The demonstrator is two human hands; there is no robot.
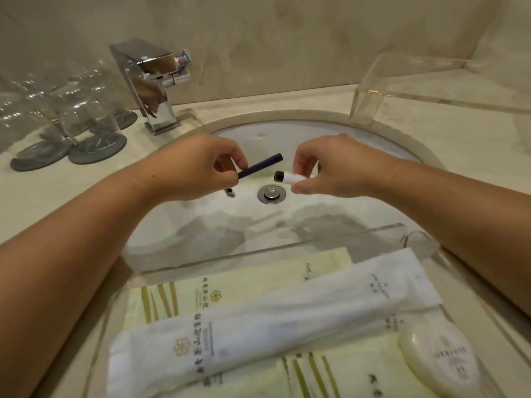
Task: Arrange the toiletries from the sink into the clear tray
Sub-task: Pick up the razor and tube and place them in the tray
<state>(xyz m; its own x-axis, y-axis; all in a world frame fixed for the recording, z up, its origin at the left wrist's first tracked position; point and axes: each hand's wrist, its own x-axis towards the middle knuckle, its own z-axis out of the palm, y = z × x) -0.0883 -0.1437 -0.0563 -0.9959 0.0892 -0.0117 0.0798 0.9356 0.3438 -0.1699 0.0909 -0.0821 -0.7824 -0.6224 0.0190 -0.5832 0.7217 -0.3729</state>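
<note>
Above the white sink basin (201, 225), my left hand (189, 168) pinches a slim dark blue stick (263, 165) that points up and to the right. My right hand (333, 165) grips a small white tube with a black cap (286, 177), cap facing left. Both are held over the drain (271, 193). A small dark item (229, 192) shows just under my left hand. The clear tray (373, 234) rests across the near rim of the sink. In it lie a long white packet (273, 320), yellow-green packets (230, 285) and a round wrapped soap (439, 354).
A chrome faucet (152, 87) stands at the back left of the basin. Upturned glasses on grey coasters (71, 119) fill the left counter. A clear acrylic stand (431, 84) sits on the right counter against the beige wall.
</note>
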